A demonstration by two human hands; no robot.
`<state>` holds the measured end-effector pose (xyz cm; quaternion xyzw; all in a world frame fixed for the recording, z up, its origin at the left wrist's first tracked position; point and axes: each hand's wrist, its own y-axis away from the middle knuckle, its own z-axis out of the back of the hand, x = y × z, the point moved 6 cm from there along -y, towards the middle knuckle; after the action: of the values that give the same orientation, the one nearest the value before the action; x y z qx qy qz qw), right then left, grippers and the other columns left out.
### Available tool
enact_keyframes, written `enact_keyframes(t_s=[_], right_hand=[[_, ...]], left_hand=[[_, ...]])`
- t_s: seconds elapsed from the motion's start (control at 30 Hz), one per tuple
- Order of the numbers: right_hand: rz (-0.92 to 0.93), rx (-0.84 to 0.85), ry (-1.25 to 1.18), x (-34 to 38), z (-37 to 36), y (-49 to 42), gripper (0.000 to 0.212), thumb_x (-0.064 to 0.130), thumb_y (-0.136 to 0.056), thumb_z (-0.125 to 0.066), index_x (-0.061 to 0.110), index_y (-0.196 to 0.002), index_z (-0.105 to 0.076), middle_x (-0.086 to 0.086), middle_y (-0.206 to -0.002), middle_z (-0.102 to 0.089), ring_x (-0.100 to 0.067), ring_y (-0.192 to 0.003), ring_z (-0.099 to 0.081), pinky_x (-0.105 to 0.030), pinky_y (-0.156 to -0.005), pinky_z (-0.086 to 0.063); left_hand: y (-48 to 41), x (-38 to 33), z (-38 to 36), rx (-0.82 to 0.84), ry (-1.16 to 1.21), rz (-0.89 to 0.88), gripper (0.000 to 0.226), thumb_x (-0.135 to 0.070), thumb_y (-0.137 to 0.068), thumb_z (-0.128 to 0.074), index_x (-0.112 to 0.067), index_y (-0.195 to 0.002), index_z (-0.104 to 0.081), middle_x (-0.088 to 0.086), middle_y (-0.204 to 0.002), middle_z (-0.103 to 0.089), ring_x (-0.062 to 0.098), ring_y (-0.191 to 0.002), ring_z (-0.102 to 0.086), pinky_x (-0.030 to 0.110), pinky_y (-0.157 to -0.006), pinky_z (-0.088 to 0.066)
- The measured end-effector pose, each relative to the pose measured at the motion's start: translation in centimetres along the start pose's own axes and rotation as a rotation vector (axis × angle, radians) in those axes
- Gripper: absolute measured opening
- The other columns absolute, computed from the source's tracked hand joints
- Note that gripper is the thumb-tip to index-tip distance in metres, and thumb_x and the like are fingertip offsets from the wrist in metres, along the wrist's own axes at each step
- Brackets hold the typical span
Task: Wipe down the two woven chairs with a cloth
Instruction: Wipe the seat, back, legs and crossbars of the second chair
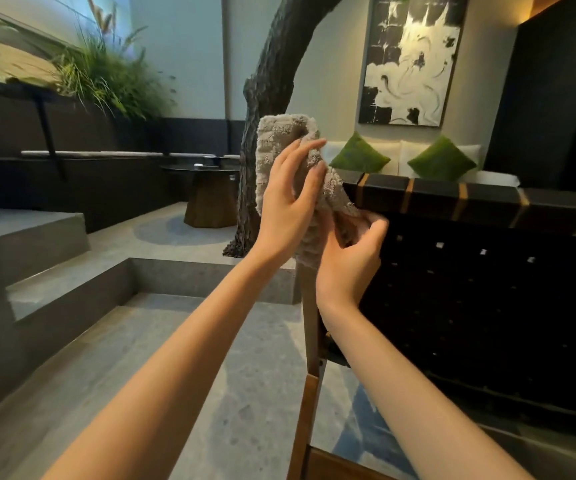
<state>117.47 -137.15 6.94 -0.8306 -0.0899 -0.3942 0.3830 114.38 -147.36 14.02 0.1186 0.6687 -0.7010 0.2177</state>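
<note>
Grey terry cloth [281,147] in both hands at the chair corner; wiping looks barely begun.
Head view: left hand [290,202] grips the cloth's upper fold, fingers laid across it; right hand [349,258] pinches its lower edge, fingers curled. Cloth is raised, just beside the top-left corner of the black woven chair [470,306]; can't tell if it touches. My read: cloth being refolded, no surface clearly wiped. One chair in view, second unseen, so both probably left. Containers: only a raised planter [20,87] far left holding tall grasses [106,74]; no bucket or basin visible.
</note>
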Motion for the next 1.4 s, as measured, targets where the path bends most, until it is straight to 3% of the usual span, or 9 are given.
enact_keyframes(t_s=[0.2,0.4,0.6,0.8,0.93,1.03,1.13,1.3,1.4], right_hand=[[0.103,0.005,-0.014,-1.2,-0.8,-0.4,0.024,0.014,-0.084,-0.071,0.016,-0.099,-0.052,0.017,-0.093,-0.06,0.02,-0.084,-0.057,-0.004,-0.073,-0.045],[0.296,0.03,0.081,-1.9,-0.5,-0.4,0.019,0.016,-0.083,-0.072,0.009,-0.095,-0.059,0.006,-0.091,-0.067,0.001,-0.087,-0.063,-0.013,-0.075,-0.05],[0.374,0.113,0.234,-4.7,0.5,0.4,0.019,0.02,-0.085,-0.069,0.008,-0.1,-0.068,0.001,-0.091,-0.071,-0.011,-0.087,-0.067,-0.036,-0.077,-0.055],[0.272,0.193,0.282,-10.5,2.9,2.0,0.015,0.021,-0.087,-0.068,0.008,-0.088,-0.074,0.001,-0.077,-0.07,-0.006,-0.07,-0.063,-0.028,-0.065,-0.051],[0.128,0.264,0.332,-14.9,4.7,3.5,0.011,0.019,-0.087,-0.068,0.01,-0.085,-0.075,0.008,-0.067,-0.063,0.006,-0.058,-0.049,-0.019,-0.061,-0.039],[0.017,0.313,0.378,-18.2,5.9,4.6,0.014,0.02,-0.088,-0.067,0.014,-0.078,-0.074,0.013,-0.061,-0.06,0.004,-0.057,-0.05,-0.027,-0.063,-0.041],[-0.057,0.356,0.431,-20.9,6.8,5.3,0.019,0.024,-0.09,-0.065,0.025,-0.071,-0.065,0.019,-0.056,-0.055,0.003,-0.054,-0.047,-0.034,-0.066,-0.042],[-0.188,0.435,0.484,-24.9,8.2,6.6,0.024,0.022,-0.092,-0.062,0.02,-0.068,-0.062,0.017,-0.056,-0.053,0.004,-0.053,-0.049,-0.011,-0.054,-0.033],[-0.259,0.439,0.467,-26.0,8.7,6.9,0.019,0.019,-0.09,-0.064,0.02,-0.071,-0.066,0.014,-0.06,-0.057,0.007,-0.055,-0.05,-0.006,-0.051,-0.035]], left_hand=[[0.0,1.2,0.2,0.108,0.098,-0.017,0.033,-0.008,-0.098,-0.048,-0.002,-0.13,-0.049,0.011,-0.132,-0.053,0.022,-0.124,-0.05,0.045,-0.105,-0.041],[1.5,3.0,-0.1,0.04,0.087,-0.035,0.054,-0.005,-0.098,-0.046,-0.002,-0.147,-0.024,0.007,-0.149,-0.035,0.014,-0.136,-0.037,0.028,-0.112,-0.033],[4.4,6.4,-0.6,0.025,0.072,0.07,0.043,-0.004,-0.098,-0.045,0.004,-0.14,-0.038,0.013,-0.131,-0.055,0.013,-0.122,-0.052,0.021,-0.102,-0.041],[9.1,10.2,-2.4,0.086,0.069,0.173,0.04,-0.006,-0.099,-0.043,0.004,-0.138,-0.041,0.017,-0.132,-0.055,0.025,-0.123,-0.052,0.036,-0.104,-0.042],[13.4,13.9,-3.5,0.103,0.017,0.259,0.025,-0.007,-0.099,-0.045,-0.006,-0.122,-0.056,0.0,-0.099,-0.067,-0.001,-0.087,-0.058,0.025,-0.074,-0.045],[16.4,16.7,-4.5,0.151,-0.018,0.327,0.027,-0.008,-0.099,-0.045,-0.003,-0.123,-0.056,-0.006,-0.09,-0.067,0.006,-0.083,-0.063,0.024,-0.072,-0.047],[18.6,19.0,-5.1,0.183,-0.108,0.351,0.031,-0.01,-0.099,-0.044,0.005,-0.125,-0.052,-0.025,-0.073,-0.058,0.007,-0.076,-0.062,0.007,-0.061,-0.039],[22.3,22.3,-6.3,0.29,-0.145,0.463,0.024,-0.013,-0.1,-0.042,0.0,-0.113,-0.057,0.002,-0.065,-0.058,0.001,-0.057,-0.045,0.017,-0.054,-0.034],[23.9,23.2,-7.0,0.314,-0.133,0.545,0.023,-0.009,-0.1,-0.041,-0.022,-0.085,-0.051,-0.007,-0.058,-0.044,0.0,-0.048,-0.037,0.017,-0.048,-0.027]])
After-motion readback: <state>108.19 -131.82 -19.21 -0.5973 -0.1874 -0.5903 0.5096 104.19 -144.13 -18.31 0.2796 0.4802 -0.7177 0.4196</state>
